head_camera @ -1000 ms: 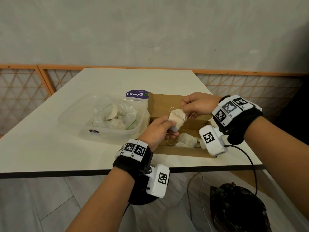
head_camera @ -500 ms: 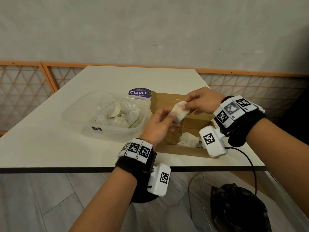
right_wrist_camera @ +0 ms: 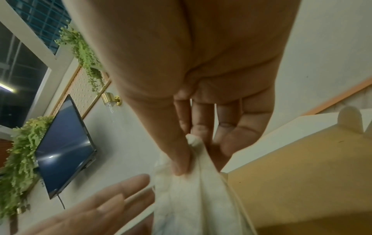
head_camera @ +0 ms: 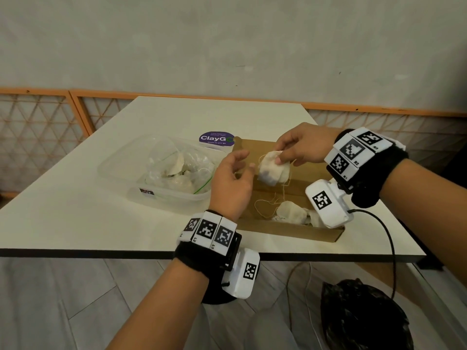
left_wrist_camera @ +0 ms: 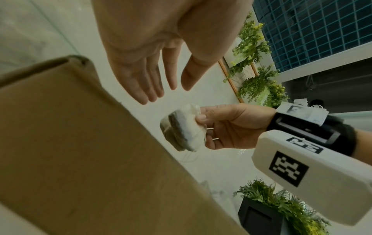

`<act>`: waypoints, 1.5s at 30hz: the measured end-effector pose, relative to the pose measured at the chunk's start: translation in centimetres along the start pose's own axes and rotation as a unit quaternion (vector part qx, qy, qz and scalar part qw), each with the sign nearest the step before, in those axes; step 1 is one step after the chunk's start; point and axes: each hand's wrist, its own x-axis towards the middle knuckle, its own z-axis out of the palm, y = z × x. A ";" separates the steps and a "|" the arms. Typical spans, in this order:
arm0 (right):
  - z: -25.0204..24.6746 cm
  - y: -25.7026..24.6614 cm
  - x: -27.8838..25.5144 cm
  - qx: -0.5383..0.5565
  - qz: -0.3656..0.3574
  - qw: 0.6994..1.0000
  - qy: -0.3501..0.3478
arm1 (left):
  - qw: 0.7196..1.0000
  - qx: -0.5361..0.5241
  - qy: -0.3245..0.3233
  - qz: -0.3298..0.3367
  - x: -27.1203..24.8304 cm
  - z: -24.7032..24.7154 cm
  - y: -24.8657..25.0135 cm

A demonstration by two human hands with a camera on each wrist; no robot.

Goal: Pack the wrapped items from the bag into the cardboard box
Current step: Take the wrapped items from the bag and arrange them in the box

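Two hands are up over the cardboard box [head_camera: 255, 152] on the white worktop [head_camera: 75, 205]. The right hand [head_camera: 302, 145] pinches the top of a wrapped item [head_camera: 271, 170] with its thumb and fingers [right_wrist_camera: 181, 152], and the soft white bundle hangs over the open box with thin string dangling from it. The left hand [head_camera: 231, 183] is just beside it, not touching, with its fingers [left_wrist_camera: 149, 85] straight and loose, holding nothing. More wrapped items [head_camera: 290, 213] lie inside the box at the near end.

A clear plastic tub [head_camera: 118, 170] sits to the left of the box, and the see-through bag [head_camera: 177, 168] with a green zip line lies in it with pale bundles inside. A purple round sticker [head_camera: 216, 139] behind the tub reads "ClayG", and the rest is hidden by the box. A small dark label is on the tub's front, too small to read.

Both wrists wear black bands with black and white square codes. Behind the worktop is a grey wall with an orange lattice rail. A black bag [head_camera: 364, 317] sits on the tiled floor. The wrist views show green plants and a dark screen on the wall.
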 end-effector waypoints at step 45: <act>5.6 -1.2 3.8 -0.001 0.125 0.991 -0.056 | 0.981 -0.053 -0.055 -0.177 -1.7 -1.5 -2.3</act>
